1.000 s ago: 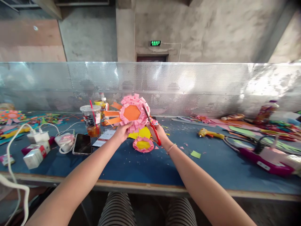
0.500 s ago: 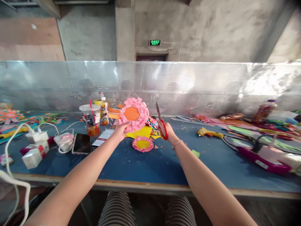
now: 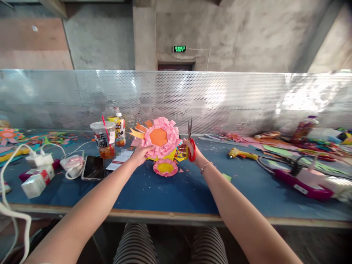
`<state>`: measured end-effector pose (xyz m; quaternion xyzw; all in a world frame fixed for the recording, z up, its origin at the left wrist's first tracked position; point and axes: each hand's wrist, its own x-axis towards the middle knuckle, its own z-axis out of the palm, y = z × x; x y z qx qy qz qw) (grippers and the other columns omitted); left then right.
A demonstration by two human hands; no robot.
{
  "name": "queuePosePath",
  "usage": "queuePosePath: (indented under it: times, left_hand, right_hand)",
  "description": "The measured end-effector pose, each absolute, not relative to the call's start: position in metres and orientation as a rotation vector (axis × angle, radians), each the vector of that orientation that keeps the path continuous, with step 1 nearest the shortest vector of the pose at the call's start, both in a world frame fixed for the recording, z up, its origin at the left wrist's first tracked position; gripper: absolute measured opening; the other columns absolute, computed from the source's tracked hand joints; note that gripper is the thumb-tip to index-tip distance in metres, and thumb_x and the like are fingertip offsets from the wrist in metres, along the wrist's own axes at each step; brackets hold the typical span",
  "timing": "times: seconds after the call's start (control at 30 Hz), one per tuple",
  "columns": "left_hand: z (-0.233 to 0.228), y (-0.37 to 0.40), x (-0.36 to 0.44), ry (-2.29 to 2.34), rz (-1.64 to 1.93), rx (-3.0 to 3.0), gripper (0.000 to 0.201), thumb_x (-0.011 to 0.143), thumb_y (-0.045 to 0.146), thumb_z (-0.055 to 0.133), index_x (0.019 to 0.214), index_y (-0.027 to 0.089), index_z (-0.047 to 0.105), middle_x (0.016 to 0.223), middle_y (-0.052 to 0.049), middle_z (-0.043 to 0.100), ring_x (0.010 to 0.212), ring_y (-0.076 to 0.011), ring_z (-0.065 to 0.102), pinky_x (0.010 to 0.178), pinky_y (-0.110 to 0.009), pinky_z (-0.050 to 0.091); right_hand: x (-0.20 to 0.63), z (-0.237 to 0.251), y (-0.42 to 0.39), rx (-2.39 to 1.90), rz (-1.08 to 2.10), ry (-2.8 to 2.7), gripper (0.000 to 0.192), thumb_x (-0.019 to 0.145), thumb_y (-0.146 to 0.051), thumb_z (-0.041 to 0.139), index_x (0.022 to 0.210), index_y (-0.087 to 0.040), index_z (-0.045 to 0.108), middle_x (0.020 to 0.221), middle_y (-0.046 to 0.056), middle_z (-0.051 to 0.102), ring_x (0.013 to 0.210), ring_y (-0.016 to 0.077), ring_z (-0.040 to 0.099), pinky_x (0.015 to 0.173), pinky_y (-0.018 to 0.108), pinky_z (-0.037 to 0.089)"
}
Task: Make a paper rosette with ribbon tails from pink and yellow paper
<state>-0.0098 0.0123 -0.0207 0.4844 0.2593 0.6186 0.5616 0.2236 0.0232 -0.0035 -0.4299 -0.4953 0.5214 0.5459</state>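
Note:
My left hand (image 3: 140,154) is closed on the lower left edge of a pink paper rosette (image 3: 173,135) with an orange centre. Orange and yellow paper strips (image 3: 138,133) stick out at its left side. In my right hand (image 3: 196,156) is a pair of scissors (image 3: 191,145) with red handles, its blades pointing up and nearly closed, to the right of the rosette. Below the held rosette, a smaller pink paper rosette (image 3: 165,168) with a yellow centre lies on the blue table (image 3: 165,196). Yellow paper behind it is partly hidden.
At left stand a plastic cup (image 3: 103,137) with a red straw and a bottle (image 3: 120,128), near a phone (image 3: 93,168) and chargers (image 3: 40,160). A yellow glue gun (image 3: 242,154), a purple power strip (image 3: 302,183) and coloured paper lie at right. A perforated metal screen (image 3: 242,106) borders the back.
The held rosette has moved slightly right and down, its strips now more fanned out. The scissors have turned more upright. The whole view has shifted a little.

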Motion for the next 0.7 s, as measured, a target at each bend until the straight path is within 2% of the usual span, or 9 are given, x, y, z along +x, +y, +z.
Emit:
queuePosePath:
  times: [0.13, 0.27, 0.37, 0.5, 0.63, 0.7]
  left_hand:
    - [-0.021, 0.011, -0.008, 0.647, 1.451, 1.157, 0.029, 0.052, 0.020, 0.077, 0.072, 0.014, 0.057, 0.061, 0.002, 0.061, 0.057, -0.0089, 0.059, 0.051, -0.017, 0.043]
    - [-0.019, 0.005, -0.004, 0.659, 1.365, 1.209, 0.029, 0.053, 0.021, 0.077, 0.073, 0.014, 0.058, 0.056, 0.003, 0.059, 0.049, -0.0068, 0.055, 0.048, -0.017, 0.041]
    - [-0.017, -0.001, 0.000, 0.692, 1.330, 1.238, 0.030, 0.053, 0.022, 0.077, 0.077, 0.014, 0.059, 0.057, 0.003, 0.059, 0.046, -0.0054, 0.052, 0.046, -0.016, 0.038]
    - [-0.018, -0.004, 0.002, 0.710, 1.289, 1.282, 0.037, 0.056, 0.028, 0.076, 0.087, 0.015, 0.060, 0.071, 0.000, 0.064, 0.059, -0.0091, 0.058, 0.056, -0.020, 0.046]
    - [-0.023, -0.003, 0.002, 0.861, 1.199, 1.396, 0.034, 0.056, 0.036, 0.074, 0.078, 0.013, 0.061, 0.068, -0.002, 0.063, 0.060, -0.0123, 0.058, 0.058, -0.024, 0.047]
    - [-0.025, -0.002, 0.002, 0.851, 1.135, 1.474, 0.037, 0.058, 0.041, 0.072, 0.080, 0.013, 0.061, 0.073, -0.005, 0.064, 0.065, -0.0143, 0.060, 0.060, -0.026, 0.048]
  right_hand:
    - [0.216, 0.000, 0.011, -0.904, 1.241, -1.289, 0.030, 0.068, -0.043, 0.062, 0.082, -0.018, 0.053, 0.071, 0.001, 0.061, 0.056, 0.0093, 0.057, 0.038, 0.015, 0.034]
    - [0.209, -0.003, 0.007, -0.869, 1.158, -1.294, 0.031, 0.058, -0.036, 0.069, 0.072, -0.017, 0.050, 0.053, -0.005, 0.052, 0.040, 0.0051, 0.045, 0.035, 0.015, 0.030]
    - [0.207, -0.005, 0.009, -0.813, 1.158, -1.260, 0.028, 0.056, -0.032, 0.068, 0.067, -0.017, 0.047, 0.048, -0.007, 0.047, 0.038, 0.0046, 0.041, 0.036, 0.017, 0.032]
    - [0.217, -0.003, 0.015, -0.845, 1.183, -1.264, 0.020, 0.055, -0.024, 0.062, 0.066, -0.016, 0.048, 0.048, -0.005, 0.050, 0.040, 0.0067, 0.045, 0.039, 0.018, 0.035]
    - [0.238, 0.000, 0.022, -0.942, 1.216, -1.288, 0.015, 0.053, -0.018, 0.059, 0.056, -0.017, 0.044, 0.041, -0.006, 0.046, 0.035, 0.0063, 0.042, 0.034, 0.017, 0.032]
    - [0.251, 0.001, 0.028, -0.963, 1.183, -1.248, 0.018, 0.053, -0.016, 0.059, 0.054, -0.018, 0.042, 0.040, -0.006, 0.044, 0.033, 0.0061, 0.040, 0.032, 0.017, 0.031]
